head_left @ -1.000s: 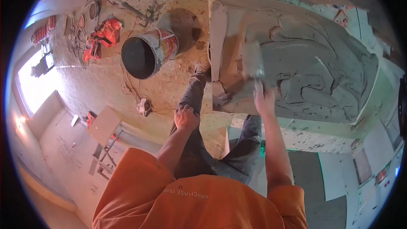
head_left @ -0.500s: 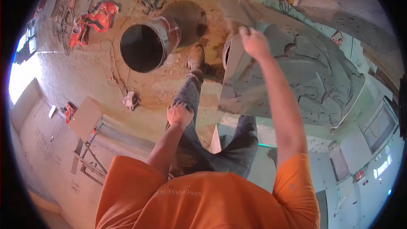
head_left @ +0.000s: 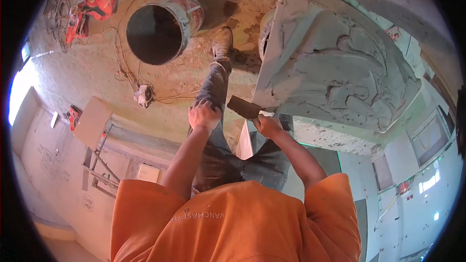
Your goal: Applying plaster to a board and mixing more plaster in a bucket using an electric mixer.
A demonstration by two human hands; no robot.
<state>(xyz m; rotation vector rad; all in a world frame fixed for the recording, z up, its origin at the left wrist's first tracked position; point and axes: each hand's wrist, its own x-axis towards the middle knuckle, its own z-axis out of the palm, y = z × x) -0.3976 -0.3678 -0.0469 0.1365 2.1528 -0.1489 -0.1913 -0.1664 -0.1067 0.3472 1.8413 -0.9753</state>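
Note:
My right hand (head_left: 268, 125) is closed around the grip of a trowel (head_left: 242, 107), by my right thigh. Its flat brown blade points left, just off the near edge of a big board (head_left: 270, 39). Thick grey wet plaster (head_left: 335, 58) covers much of that board in ridges and lumps, with a smoother band along its left side. My left hand (head_left: 204, 116) lies over my left knee, fingers draped and holding nothing. Ahead of it a large bucket (head_left: 188, 15) stands on the floor, its inside dark.
Red sacks or bags (head_left: 100, 5) lie at the far left near tangled cords. A small cabled device (head_left: 143, 95) sits on the stained floor (head_left: 170, 80). At left, a board (head_left: 92, 122) leans by a metal frame (head_left: 99, 174). My left boot (head_left: 223, 42) is beside the bucket.
My right hand has drawn back from the far left part of the plaster board to near my thigh, bringing the trowel. My left hand stays on the knee. The view has shifted slightly.

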